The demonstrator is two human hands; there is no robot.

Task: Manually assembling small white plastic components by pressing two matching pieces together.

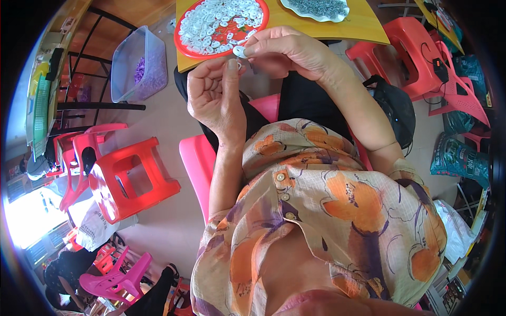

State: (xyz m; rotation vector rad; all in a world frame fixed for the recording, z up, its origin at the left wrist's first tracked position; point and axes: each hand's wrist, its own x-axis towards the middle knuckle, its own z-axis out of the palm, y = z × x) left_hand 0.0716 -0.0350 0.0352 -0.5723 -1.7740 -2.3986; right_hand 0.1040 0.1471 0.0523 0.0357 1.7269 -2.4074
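My right hand pinches a small white oval plastic piece with holes in it, between thumb and fingers. Just below and to its left, my left hand is closed, its thumb pressed toward the curled fingers. Something small and pale shows at that thumb tip, too small to name. The two hands are close together in front of the table edge. Right behind them, a red plate holds many similar white pieces. Farther right, a white scalloped dish contains a heap of thin grey metal-looking parts.
The yellow table carries both dishes. On the left are a clear plastic bin with purple pieces and a red stool. Red chairs, a black bag and green packages stand at right.
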